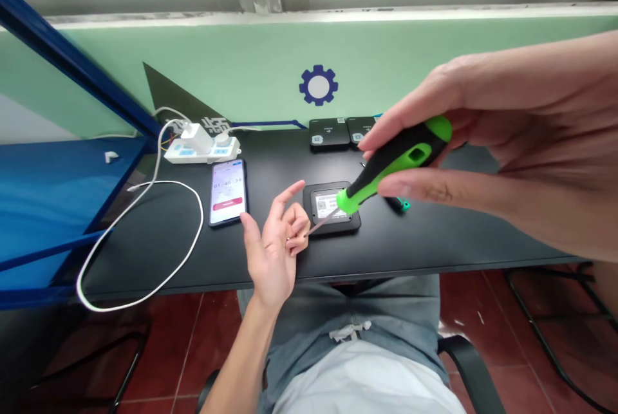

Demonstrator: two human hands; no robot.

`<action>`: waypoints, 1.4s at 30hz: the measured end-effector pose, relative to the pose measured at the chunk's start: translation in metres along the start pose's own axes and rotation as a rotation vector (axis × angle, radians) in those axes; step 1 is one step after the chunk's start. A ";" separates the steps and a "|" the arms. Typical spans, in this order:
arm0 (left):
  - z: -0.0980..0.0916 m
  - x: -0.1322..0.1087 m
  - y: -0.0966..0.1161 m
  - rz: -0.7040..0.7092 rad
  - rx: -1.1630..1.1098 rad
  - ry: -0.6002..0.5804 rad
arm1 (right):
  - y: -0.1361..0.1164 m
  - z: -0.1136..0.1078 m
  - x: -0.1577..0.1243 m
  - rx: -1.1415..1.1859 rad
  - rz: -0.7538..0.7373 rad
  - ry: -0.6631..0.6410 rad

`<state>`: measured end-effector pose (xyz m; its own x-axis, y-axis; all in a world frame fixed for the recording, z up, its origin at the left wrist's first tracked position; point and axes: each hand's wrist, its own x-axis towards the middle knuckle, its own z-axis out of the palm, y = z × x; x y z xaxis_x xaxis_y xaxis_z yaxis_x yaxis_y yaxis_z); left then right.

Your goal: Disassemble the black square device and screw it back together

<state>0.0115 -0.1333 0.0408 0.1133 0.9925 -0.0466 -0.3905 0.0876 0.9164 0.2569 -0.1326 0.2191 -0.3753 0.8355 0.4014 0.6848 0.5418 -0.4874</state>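
In my right hand (487,124) is a green and black screwdriver (360,188), its handle held between thumb and fingers. Its thin shaft slants down to the left, and the tip ends at the curled fingers of my left hand (275,250). That hand is palm up, with thumb and index finger stretched out and the other fingers folded in. Something tiny seems to be among the folded fingers, too small to name. Partly behind the shaft lies a flat black square device (333,226) with a white label, on the black table (270,163).
A lit phone (228,192) showing a timer lies at the left. Behind it are a white power strip (203,153) with plugs and a looped white cable (200,208). Two black boxes (329,135) stand at the back. A teal and black tool (400,205) lies partly under my right hand.
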 end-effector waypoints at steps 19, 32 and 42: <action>0.012 -0.010 0.007 -0.087 -0.095 -0.103 | -0.007 0.011 -0.005 -0.248 -0.125 -0.058; 0.006 -0.009 -0.003 -0.024 -0.067 -0.144 | -0.003 0.006 -0.004 -0.132 -0.123 -0.068; -0.033 -0.012 -0.004 0.540 0.917 0.056 | 0.010 0.001 0.000 -0.013 -0.033 0.013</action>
<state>-0.0184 -0.1428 0.0246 0.0789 0.8853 0.4582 0.4634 -0.4395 0.7695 0.2635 -0.1271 0.2131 -0.3897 0.8157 0.4275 0.6798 0.5680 -0.4639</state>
